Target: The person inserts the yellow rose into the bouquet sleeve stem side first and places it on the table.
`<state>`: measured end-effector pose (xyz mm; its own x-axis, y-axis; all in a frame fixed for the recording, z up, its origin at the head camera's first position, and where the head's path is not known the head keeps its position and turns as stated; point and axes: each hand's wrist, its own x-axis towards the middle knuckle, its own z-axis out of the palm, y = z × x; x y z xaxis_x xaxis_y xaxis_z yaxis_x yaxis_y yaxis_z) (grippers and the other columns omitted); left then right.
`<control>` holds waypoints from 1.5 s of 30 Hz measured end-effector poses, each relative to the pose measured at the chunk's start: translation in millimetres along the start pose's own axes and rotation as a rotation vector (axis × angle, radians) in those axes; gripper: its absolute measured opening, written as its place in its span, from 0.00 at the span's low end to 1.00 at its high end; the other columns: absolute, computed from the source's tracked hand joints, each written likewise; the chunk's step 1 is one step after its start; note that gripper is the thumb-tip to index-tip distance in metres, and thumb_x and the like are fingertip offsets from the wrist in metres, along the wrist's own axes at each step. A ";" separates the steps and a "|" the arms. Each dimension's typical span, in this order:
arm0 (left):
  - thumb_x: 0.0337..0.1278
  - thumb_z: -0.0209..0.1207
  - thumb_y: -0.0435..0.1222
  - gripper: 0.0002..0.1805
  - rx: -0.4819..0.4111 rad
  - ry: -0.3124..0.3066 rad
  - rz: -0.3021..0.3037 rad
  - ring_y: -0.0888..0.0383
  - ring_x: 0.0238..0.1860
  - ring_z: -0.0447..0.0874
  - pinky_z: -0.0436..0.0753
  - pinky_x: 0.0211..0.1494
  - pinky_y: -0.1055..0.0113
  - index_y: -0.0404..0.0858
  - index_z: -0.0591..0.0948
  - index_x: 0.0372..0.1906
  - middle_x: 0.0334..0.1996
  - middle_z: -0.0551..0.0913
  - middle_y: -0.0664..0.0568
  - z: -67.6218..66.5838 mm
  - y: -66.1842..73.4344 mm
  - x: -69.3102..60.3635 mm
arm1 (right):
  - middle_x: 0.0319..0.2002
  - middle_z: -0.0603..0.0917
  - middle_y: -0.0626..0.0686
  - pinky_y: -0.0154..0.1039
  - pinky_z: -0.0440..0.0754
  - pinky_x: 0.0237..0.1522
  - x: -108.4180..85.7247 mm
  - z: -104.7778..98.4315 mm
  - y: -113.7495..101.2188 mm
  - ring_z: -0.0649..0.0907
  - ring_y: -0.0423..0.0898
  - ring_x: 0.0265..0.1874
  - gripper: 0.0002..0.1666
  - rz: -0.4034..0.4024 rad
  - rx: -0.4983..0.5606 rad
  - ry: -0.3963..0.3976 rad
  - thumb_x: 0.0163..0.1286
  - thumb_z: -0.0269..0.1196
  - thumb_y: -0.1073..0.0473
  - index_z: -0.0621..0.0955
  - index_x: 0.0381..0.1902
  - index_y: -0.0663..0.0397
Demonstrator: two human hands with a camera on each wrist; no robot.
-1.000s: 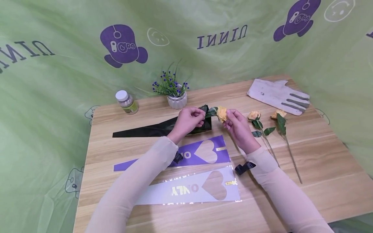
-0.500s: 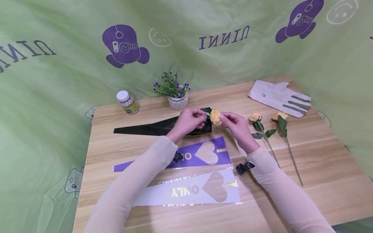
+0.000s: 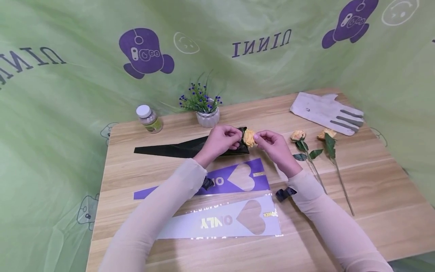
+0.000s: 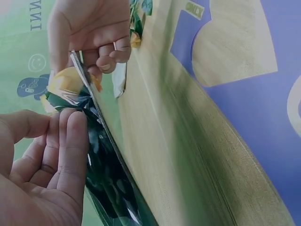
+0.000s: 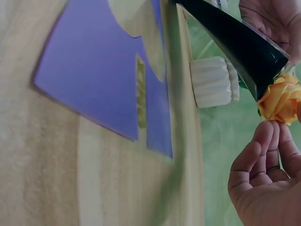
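yellow-orange and ruffled, the rose [image 3: 249, 138] now sits right at the wide mouth of the black sleeve [image 3: 170, 150]. one second ago its bloom stood clear of that mouth, green leaves bridging the gap; since then the gap has closed and those leaves have mostly gone from sight. the right hand [image 3: 276, 149] has come closer to the black sleeve too, its grip nearly closed, thumb and fingertips pinching the outer petals. at the rim of the black sleeve, the left hand [image 3: 220, 141] keeps a narrow pinch between thumb and fingers, about where it was. the petals overlap in loose, crinkled layers, facing out from the black sleeve. on its near side, the purple sheet [image 3: 222, 175] lies as before.
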<state>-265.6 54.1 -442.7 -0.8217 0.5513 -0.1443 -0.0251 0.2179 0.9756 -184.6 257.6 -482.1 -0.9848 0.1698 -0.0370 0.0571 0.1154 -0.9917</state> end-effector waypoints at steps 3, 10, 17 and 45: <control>0.67 0.63 0.31 0.07 0.005 -0.008 0.005 0.55 0.29 0.86 0.91 0.37 0.62 0.30 0.86 0.44 0.33 0.87 0.45 0.9 1.1 -1.2 | 0.39 0.84 0.58 0.43 0.85 0.42 -1.5 2.3 0.8 0.81 0.60 0.39 0.22 -0.007 -0.058 -0.001 0.73 0.66 0.51 0.82 0.49 0.67; 0.67 0.62 0.30 0.07 0.030 -0.006 0.009 0.54 0.30 0.87 0.90 0.36 0.63 0.30 0.86 0.44 0.32 0.87 0.45 2.5 2.0 -4.9 | 0.38 0.84 0.59 0.36 0.84 0.39 -4.4 14.4 0.3 0.83 0.54 0.38 0.20 -0.046 -0.043 0.010 0.71 0.69 0.53 0.81 0.48 0.66; 0.68 0.61 0.32 0.09 0.045 -0.011 0.019 0.54 0.31 0.87 0.90 0.37 0.64 0.31 0.86 0.45 0.33 0.87 0.45 7.2 5.4 -5.2 | 0.39 0.85 0.61 0.35 0.84 0.36 -8.0 18.6 0.9 0.83 0.51 0.35 0.20 -0.039 0.016 0.075 0.69 0.70 0.54 0.82 0.46 0.67; 0.68 0.61 0.34 0.10 0.111 0.007 0.062 0.56 0.29 0.87 0.90 0.36 0.66 0.31 0.87 0.45 0.33 0.88 0.47 13.5 7.4 -6.9 | 0.24 0.67 0.60 0.49 0.86 0.35 -16.4 21.6 -1.5 0.72 0.50 0.20 0.43 0.004 0.054 -0.123 0.83 0.35 0.36 0.81 0.60 0.66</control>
<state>-252.4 62.9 -436.7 -0.8235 0.5612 -0.0829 0.0885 0.2714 0.9584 -172.0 233.5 -482.7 -0.9974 0.0488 -0.0525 0.0555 0.0620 -0.9965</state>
